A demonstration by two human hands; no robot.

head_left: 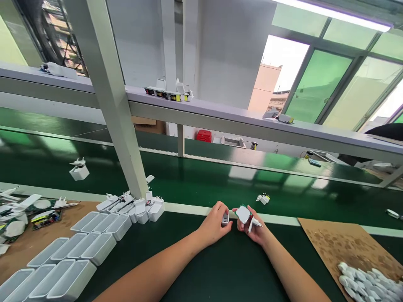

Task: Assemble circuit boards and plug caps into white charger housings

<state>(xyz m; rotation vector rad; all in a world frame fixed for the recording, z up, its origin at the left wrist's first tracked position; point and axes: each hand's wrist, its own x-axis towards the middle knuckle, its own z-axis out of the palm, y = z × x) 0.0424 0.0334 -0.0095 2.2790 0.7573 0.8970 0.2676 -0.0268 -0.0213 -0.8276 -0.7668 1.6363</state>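
My left hand (214, 222) is closed around a small white plastic housing (225, 219), mostly covered by the fingers. Just to its right, my right hand (258, 235) grips a circuit board (243, 214) with a white rounded pad on its upper face. From that board hangs a white plug piece (254, 224) with pins, tilted to the right. The two hands are close together but apart, over the near edge of the green conveyor belt. Beyond them, a loose white plug part (263, 199) lies on the belt.
Rows of open white housings (98, 248) stand at the left, with filled ones (141, 209) behind them. Boards and plugs lie on cardboard (72, 214) at far left. White pieces (371, 281) are piled on cardboard at right. A grey post (110, 96) and shelf rail (220, 111) cross ahead.
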